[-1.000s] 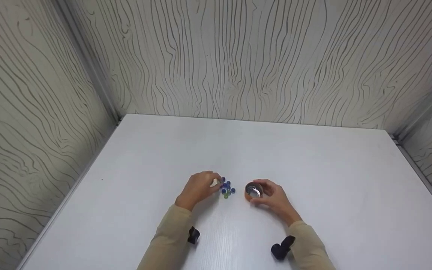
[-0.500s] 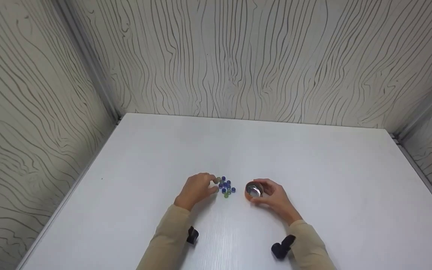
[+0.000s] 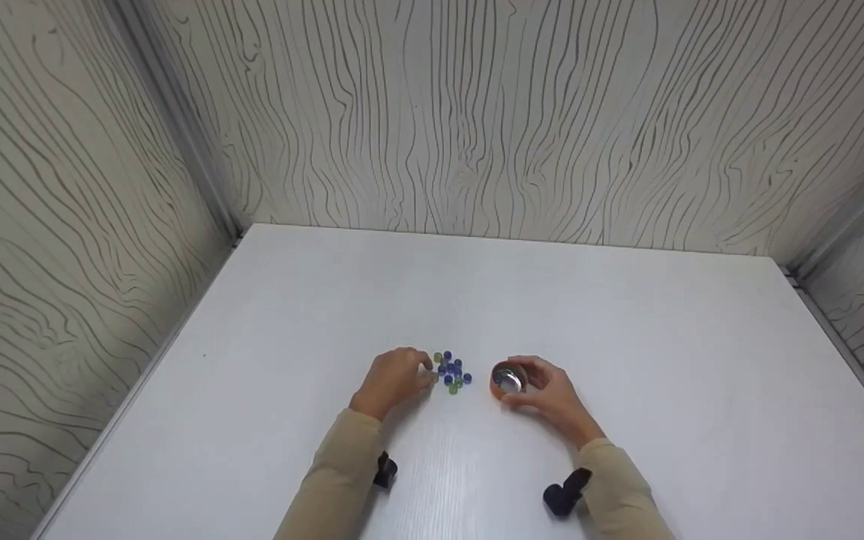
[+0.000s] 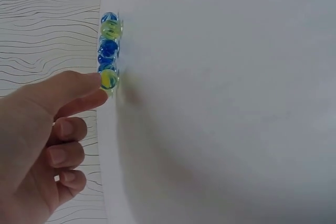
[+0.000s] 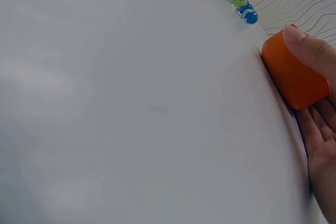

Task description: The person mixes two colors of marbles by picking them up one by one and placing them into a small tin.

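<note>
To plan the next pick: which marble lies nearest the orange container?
The blue marble at the group's far right in the head view; the other marbles all lie farther left, so farther from the orange container.

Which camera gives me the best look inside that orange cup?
The head view: it looks down into the orange cup, onto its shiny inside. The right wrist view shows only the outer wall, up close; the left wrist, just a cropped bit of it.

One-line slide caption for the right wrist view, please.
Right hand gripping an orange cup on a white tabletop, with blue and yellow-green swirled marbles lying nearby.
</note>
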Demonstrator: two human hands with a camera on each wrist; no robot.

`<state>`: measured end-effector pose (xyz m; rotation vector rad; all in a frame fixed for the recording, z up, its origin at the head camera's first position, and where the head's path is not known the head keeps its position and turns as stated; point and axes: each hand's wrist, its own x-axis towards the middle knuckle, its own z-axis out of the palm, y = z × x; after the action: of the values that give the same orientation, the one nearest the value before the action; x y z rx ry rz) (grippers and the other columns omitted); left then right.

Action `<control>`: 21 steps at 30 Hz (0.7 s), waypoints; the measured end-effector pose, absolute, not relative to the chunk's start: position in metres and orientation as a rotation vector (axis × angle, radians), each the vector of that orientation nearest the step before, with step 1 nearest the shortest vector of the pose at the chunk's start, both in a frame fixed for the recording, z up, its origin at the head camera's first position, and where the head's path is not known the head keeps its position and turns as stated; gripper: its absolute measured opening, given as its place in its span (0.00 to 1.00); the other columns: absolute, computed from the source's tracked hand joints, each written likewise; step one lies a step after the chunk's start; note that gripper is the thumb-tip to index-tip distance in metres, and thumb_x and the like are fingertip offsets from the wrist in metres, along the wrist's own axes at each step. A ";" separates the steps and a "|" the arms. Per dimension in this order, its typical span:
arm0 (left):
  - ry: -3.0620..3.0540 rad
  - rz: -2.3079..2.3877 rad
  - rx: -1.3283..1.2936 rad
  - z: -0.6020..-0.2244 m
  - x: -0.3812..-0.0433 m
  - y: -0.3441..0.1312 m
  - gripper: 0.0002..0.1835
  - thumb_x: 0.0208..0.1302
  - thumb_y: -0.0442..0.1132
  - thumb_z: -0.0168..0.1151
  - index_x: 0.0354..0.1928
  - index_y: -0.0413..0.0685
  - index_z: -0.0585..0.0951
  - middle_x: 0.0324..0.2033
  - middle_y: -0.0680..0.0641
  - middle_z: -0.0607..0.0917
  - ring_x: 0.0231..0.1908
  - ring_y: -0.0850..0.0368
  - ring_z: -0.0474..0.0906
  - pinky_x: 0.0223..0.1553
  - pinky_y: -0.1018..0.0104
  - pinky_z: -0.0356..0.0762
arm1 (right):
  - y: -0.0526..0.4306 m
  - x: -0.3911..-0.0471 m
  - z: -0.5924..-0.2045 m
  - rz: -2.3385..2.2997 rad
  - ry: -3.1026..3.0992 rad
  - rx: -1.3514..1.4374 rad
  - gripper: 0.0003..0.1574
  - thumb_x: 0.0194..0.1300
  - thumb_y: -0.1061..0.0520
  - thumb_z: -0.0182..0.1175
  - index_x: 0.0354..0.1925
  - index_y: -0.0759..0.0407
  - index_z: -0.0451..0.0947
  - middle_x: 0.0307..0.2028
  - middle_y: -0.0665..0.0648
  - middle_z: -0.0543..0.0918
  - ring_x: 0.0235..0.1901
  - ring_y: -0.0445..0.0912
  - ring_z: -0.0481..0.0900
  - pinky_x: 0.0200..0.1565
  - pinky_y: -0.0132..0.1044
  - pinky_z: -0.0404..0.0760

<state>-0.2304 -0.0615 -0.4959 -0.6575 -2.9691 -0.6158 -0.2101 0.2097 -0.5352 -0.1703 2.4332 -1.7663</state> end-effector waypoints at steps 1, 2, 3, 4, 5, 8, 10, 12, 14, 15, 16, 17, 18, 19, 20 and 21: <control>-2.970 -0.620 -0.655 -0.497 -0.231 -0.061 0.10 0.60 0.42 0.65 0.39 0.44 0.87 0.42 0.44 0.89 0.46 0.49 0.85 0.51 0.58 0.81 | 0.209 -0.210 -0.535 -1.766 2.433 -0.156 0.40 0.46 0.57 0.75 0.59 0.60 0.74 0.59 0.62 0.79 0.65 0.56 0.72 0.68 0.48 0.67; -2.974 -0.626 -0.653 -0.497 -0.231 -0.061 0.10 0.60 0.42 0.65 0.39 0.44 0.87 0.42 0.44 0.89 0.46 0.49 0.85 0.51 0.58 0.81 | 0.209 -0.210 -0.535 -1.763 2.436 -0.152 0.40 0.46 0.57 0.75 0.59 0.60 0.74 0.59 0.62 0.79 0.65 0.56 0.73 0.68 0.48 0.67; -2.978 -0.627 -0.657 -0.497 -0.231 -0.061 0.10 0.60 0.41 0.64 0.39 0.44 0.87 0.42 0.44 0.89 0.46 0.49 0.85 0.51 0.58 0.81 | 0.209 -0.210 -0.536 -1.766 2.434 -0.151 0.40 0.46 0.58 0.75 0.59 0.60 0.74 0.59 0.62 0.79 0.65 0.56 0.72 0.68 0.47 0.67; -2.982 -0.630 -0.659 -0.497 -0.231 -0.061 0.09 0.60 0.41 0.64 0.39 0.44 0.87 0.42 0.44 0.89 0.46 0.48 0.85 0.51 0.58 0.81 | 0.209 -0.210 -0.536 -1.767 2.434 -0.155 0.40 0.46 0.58 0.75 0.58 0.60 0.74 0.59 0.62 0.79 0.65 0.56 0.72 0.68 0.46 0.67; -2.986 -0.628 -0.664 -0.498 -0.231 -0.061 0.09 0.60 0.41 0.64 0.39 0.44 0.87 0.41 0.44 0.89 0.46 0.48 0.85 0.50 0.58 0.81 | 0.209 -0.210 -0.536 -1.769 2.431 -0.155 0.40 0.46 0.58 0.76 0.58 0.60 0.74 0.59 0.62 0.78 0.65 0.55 0.72 0.68 0.46 0.66; -2.991 -0.614 -0.685 -0.499 -0.231 -0.061 0.08 0.61 0.40 0.63 0.38 0.45 0.87 0.40 0.44 0.89 0.44 0.49 0.85 0.49 0.58 0.81 | 0.209 -0.210 -0.536 -1.773 2.428 -0.162 0.41 0.45 0.58 0.76 0.58 0.60 0.74 0.59 0.62 0.78 0.65 0.55 0.72 0.69 0.45 0.66; -2.989 -0.604 -0.692 -0.499 -0.231 -0.062 0.08 0.61 0.39 0.63 0.38 0.45 0.87 0.40 0.44 0.89 0.44 0.49 0.85 0.49 0.59 0.81 | 0.209 -0.210 -0.536 -1.774 2.427 -0.158 0.41 0.45 0.58 0.76 0.58 0.60 0.74 0.59 0.61 0.78 0.65 0.55 0.72 0.69 0.45 0.66; -2.989 -0.603 -0.690 -0.500 -0.232 -0.061 0.08 0.60 0.39 0.63 0.38 0.45 0.87 0.39 0.44 0.89 0.43 0.49 0.85 0.48 0.59 0.81 | 0.209 -0.210 -0.536 -1.775 2.424 -0.153 0.41 0.45 0.58 0.76 0.59 0.60 0.74 0.59 0.62 0.78 0.66 0.55 0.71 0.69 0.45 0.65; -2.988 -0.604 -0.689 -0.500 -0.232 -0.060 0.08 0.60 0.39 0.63 0.38 0.44 0.87 0.39 0.45 0.89 0.43 0.49 0.85 0.48 0.59 0.81 | 0.209 -0.209 -0.536 -1.775 2.421 -0.151 0.41 0.46 0.57 0.75 0.59 0.60 0.73 0.59 0.62 0.78 0.66 0.55 0.71 0.69 0.46 0.65; -2.988 -0.603 -0.689 -0.500 -0.232 -0.060 0.08 0.60 0.38 0.63 0.38 0.44 0.87 0.39 0.45 0.89 0.43 0.49 0.85 0.48 0.59 0.81 | 0.209 -0.209 -0.536 -1.776 2.422 -0.154 0.41 0.46 0.57 0.75 0.59 0.60 0.73 0.60 0.62 0.78 0.66 0.55 0.72 0.69 0.46 0.65; -2.989 -0.604 -0.689 -0.500 -0.233 -0.059 0.08 0.59 0.38 0.63 0.38 0.44 0.87 0.39 0.45 0.89 0.43 0.50 0.85 0.48 0.60 0.81 | 0.209 -0.209 -0.536 -1.778 2.420 -0.158 0.41 0.47 0.57 0.75 0.59 0.60 0.73 0.60 0.62 0.78 0.65 0.56 0.72 0.69 0.46 0.66; -2.990 -0.605 -0.687 -0.501 -0.233 -0.058 0.08 0.59 0.38 0.62 0.38 0.44 0.87 0.39 0.45 0.89 0.42 0.50 0.85 0.48 0.60 0.81 | 0.209 -0.209 -0.536 -1.778 2.420 -0.158 0.41 0.47 0.57 0.75 0.59 0.60 0.73 0.60 0.62 0.78 0.65 0.56 0.72 0.69 0.46 0.66; -2.993 -0.610 -0.683 -0.501 -0.233 -0.058 0.09 0.59 0.38 0.62 0.38 0.44 0.87 0.39 0.45 0.89 0.43 0.50 0.85 0.48 0.60 0.81 | 0.210 -0.209 -0.536 -1.779 2.421 -0.165 0.41 0.47 0.57 0.75 0.59 0.60 0.73 0.60 0.62 0.78 0.65 0.56 0.72 0.69 0.47 0.66; -2.993 -0.607 -0.683 -0.501 -0.233 -0.057 0.09 0.59 0.38 0.62 0.39 0.44 0.87 0.39 0.45 0.89 0.43 0.50 0.85 0.48 0.60 0.81 | 0.210 -0.210 -0.536 -1.773 2.427 -0.175 0.41 0.47 0.57 0.75 0.59 0.60 0.73 0.60 0.62 0.78 0.65 0.56 0.72 0.69 0.47 0.66; -2.995 -0.608 -0.680 -0.501 -0.233 -0.057 0.09 0.59 0.37 0.62 0.39 0.44 0.87 0.39 0.45 0.89 0.43 0.50 0.85 0.48 0.60 0.81 | 0.210 -0.210 -0.536 -1.772 2.429 -0.180 0.41 0.47 0.56 0.75 0.59 0.61 0.73 0.60 0.62 0.78 0.65 0.56 0.72 0.69 0.47 0.66; -2.999 -0.607 -0.675 -0.501 -0.233 -0.057 0.09 0.59 0.38 0.62 0.39 0.44 0.87 0.39 0.45 0.89 0.43 0.50 0.85 0.48 0.60 0.81 | 0.210 -0.210 -0.536 -1.772 2.429 -0.184 0.41 0.47 0.56 0.75 0.59 0.61 0.73 0.59 0.63 0.78 0.65 0.56 0.72 0.69 0.47 0.66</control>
<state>-0.2334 -0.0566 -0.5011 -0.6753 -2.9986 -0.6072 -0.2098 0.2101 -0.5361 -0.1840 2.4294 -1.7721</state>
